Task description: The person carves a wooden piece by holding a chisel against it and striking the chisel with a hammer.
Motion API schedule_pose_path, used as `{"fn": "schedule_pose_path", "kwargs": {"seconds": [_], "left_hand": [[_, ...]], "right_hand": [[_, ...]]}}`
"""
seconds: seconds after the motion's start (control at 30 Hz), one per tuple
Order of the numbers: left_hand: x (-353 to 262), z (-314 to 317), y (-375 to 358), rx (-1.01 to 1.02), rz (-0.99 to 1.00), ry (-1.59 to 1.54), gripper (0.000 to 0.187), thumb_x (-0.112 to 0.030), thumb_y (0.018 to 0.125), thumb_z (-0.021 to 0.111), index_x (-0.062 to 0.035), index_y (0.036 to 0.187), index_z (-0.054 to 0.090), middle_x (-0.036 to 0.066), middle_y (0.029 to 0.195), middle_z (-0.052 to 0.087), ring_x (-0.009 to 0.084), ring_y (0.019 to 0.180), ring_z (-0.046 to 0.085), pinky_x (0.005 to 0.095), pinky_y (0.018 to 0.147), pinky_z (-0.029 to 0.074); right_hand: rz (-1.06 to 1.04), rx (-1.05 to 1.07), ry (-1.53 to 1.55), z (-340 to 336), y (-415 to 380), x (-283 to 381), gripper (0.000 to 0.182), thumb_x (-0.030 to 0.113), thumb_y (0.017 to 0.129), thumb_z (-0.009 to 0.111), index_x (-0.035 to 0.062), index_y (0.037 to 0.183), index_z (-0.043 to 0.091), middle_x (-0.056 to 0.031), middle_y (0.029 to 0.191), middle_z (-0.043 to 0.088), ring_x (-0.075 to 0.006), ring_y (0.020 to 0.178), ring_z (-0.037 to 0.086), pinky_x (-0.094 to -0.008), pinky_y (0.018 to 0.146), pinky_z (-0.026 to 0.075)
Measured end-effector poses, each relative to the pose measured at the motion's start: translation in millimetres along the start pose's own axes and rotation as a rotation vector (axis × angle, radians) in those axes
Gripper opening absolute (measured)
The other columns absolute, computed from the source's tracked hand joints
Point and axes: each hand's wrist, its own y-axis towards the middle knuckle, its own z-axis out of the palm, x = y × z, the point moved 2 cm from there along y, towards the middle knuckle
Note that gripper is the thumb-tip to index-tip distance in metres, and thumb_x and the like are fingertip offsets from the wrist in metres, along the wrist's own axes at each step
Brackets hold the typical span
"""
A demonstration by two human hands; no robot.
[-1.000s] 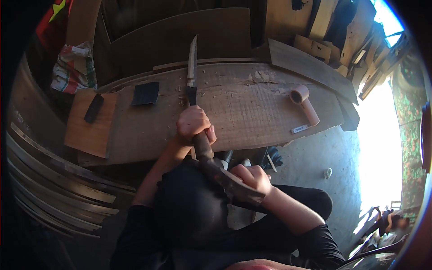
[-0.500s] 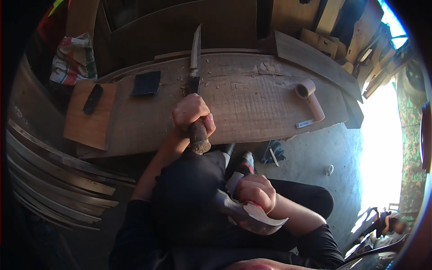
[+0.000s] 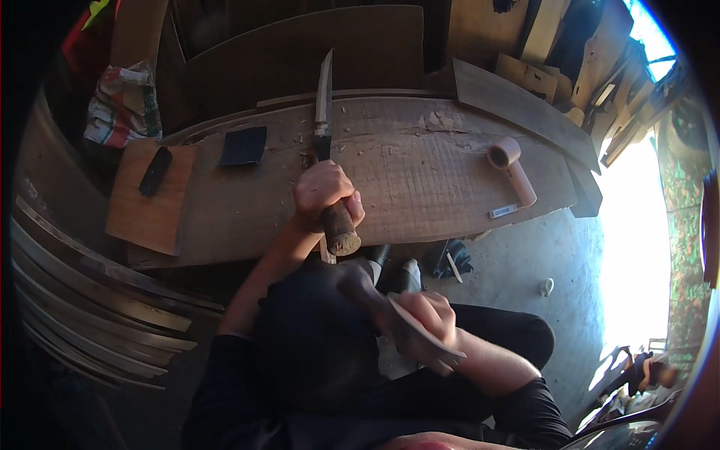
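Observation:
My left hand is wrapped round the wooden handle of a chisel, whose handle end points toward me. Its long metal blade extends away over the wooden board, with a dark section just above my fist. Low on the right, my right hand is closed round a claw hammer. The hammer's striking end lies just below the chisel handle's end, with a gap between them, and its claw points down to the right. Most of the hammer's handle is hidden by my hand.
A pink tape roll with a pink tube lies on the board's right. Dark sandpaper and a thin wood panel holding a black block lie left. Curved wood strips are stacked at left; wood offcuts stand behind.
My right hand has turned the hammer, and its striking end has risen up and left toward the chisel handle's end. My left hand has shifted slightly down and right in view.

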Motion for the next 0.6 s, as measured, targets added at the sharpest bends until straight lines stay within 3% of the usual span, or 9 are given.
{"fn": "schedule_pose_path", "kwargs": {"seconds": [0.03, 0.07, 0.2, 0.3, 0.33, 0.4, 0.47, 0.5, 0.6], "left_hand": [[0.8, -1.0, -0.8, 0.0, 0.002, -0.008, 0.012, -0.002, 0.067, 0.063, -0.007, 0.064, 0.052, 0.006, 0.056, 0.05, 0.0229, 0.047, 0.053, 0.0328, 0.048, 0.043], [0.3, -1.1, -2.2, 0.0, -0.009, -0.008, 0.012, -0.002, 0.067, 0.063, -0.007, 0.064, 0.052, 0.006, 0.056, 0.05, 0.0229, 0.047, 0.053, 0.0328, 0.048, 0.043], [-2.5, 0.6, 0.1, 0.02, 0.016, 0.013, 0.012, -0.002, 0.068, 0.063, -0.0068, 0.065, 0.052, 0.006, 0.056, 0.051, 0.0228, 0.047, 0.053, 0.0328, 0.048, 0.044], [2.4, -0.5, 0.8, -0.009, -0.003, -0.003, 0.013, -0.001, 0.068, 0.063, -0.0069, 0.066, 0.051, 0.006, 0.056, 0.051, 0.0224, 0.047, 0.053, 0.0325, 0.049, 0.045], [2.5, -1.6, -0.4, -0.037, -0.019, -0.02, 0.013, -0.001, 0.068, 0.063, -0.007, 0.066, 0.051, 0.006, 0.055, 0.05, 0.0223, 0.047, 0.053, 0.0322, 0.049, 0.045], [-0.3, -3.7, -2.1, -0.034, -0.048, -0.019, 0.013, 0.0, 0.068, 0.063, -0.0065, 0.066, 0.051, 0.006, 0.056, 0.05, 0.0221, 0.047, 0.053, 0.0319, 0.049, 0.045], [1.6, -3.2, 4.7, -0.034, -0.036, -0.024, 0.013, 0.0, 0.068, 0.063, -0.0061, 0.066, 0.051, 0.006, 0.056, 0.05, 0.0219, 0.047, 0.054, 0.0315, 0.049, 0.045], [-0.3, -6.0, 3.8, -0.06, -0.029, -0.036, 0.013, 0.0, 0.069, 0.063, -0.0055, 0.067, 0.052, 0.006, 0.056, 0.05, 0.0216, 0.048, 0.054, 0.0312, 0.049, 0.045], [4.3, -17.3, -4.8, -0.144, -0.059, -0.102, 0.011, 0.0, 0.076, 0.06, -0.0047, 0.071, 0.052, 0.006, 0.057, 0.051, 0.0192, 0.048, 0.052, 0.0317, 0.049, 0.044]], "right_hand": [[-0.132, -0.119, 0.096, 2.5, -1.7, 1.4, 0.02, 0.013, 0.079, 0.07, 0.0005, 0.085, 0.056, -0.0116, 0.069, 0.056, -0.0307, 0.061, 0.065, -0.0402, 0.052, 0.051], [-0.124, -0.114, 0.101, 3.1, -2.6, -2.5, 0.02, 0.013, 0.079, 0.07, 0.0005, 0.085, 0.056, -0.0116, 0.069, 0.056, -0.0307, 0.061, 0.065, -0.0402, 0.052, 0.051], [0.247, 0.134, -0.114, 6.8, 7.6, -12.4, 0.023, 0.016, 0.08, 0.07, -0.0006, 0.092, 0.058, -0.0107, 0.07, 0.059, -0.0312, 0.06, 0.065, -0.04, 0.053, 0.052], [0.107, 0.023, 0.037, 5.4, -1.3, 3.4, 0.022, 0.016, 0.081, 0.069, 0.0002, 0.092, 0.058, -0.0103, 0.071, 0.06, -0.0319, 0.06, 0.065, -0.0385, 0.054, 0.051], [-0.147, -0.056, 0.104, -0.3, 1.5, 5.6, 0.022, 0.014, 0.079, 0.069, 0.0004, 0.092, 0.058, -0.0121, 0.073, 0.061, -0.0328, 0.06, 0.065, -0.0379, 0.053, 0.051], [-0.247, -0.046, 0.17, -2.4, 6.9, -1.8, 0.024, 0.013, 0.075, 0.071, 0.0, 0.092, 0.058, -0.0133, 0.072, 0.06, -0.0332, 0.06, 0.065, -0.0387, 0.051, 0.051], [0.223, 0.176, -0.146, 11.9, 10.0, -15.6, 0.025, 0.012, 0.074, 0.072, -0.0008, 0.093, 0.06, -0.0133, 0.075, 0.057, -0.0298, 0.058, 0.062, -0.0383, 0.049, 0.05], [0.074, 0.182, -0.269, 8.6, 14.7, -5.8, 0.018, 0.001, 0.081, 0.07, -0.0023, 0.098, 0.064, -0.0138, 0.083, 0.059, -0.0223, 0.056, 0.058, -0.0352, 0.041, 0.045], [0.05, 0.048, -0.215, 7.4, 7.7, -3.1, 0.019, 0.002, 0.082, 0.071, -0.0024, 0.1, 0.065, -0.0133, 0.081, 0.058, -0.0226, 0.056, 0.06, -0.0354, 0.041, 0.046]]}}
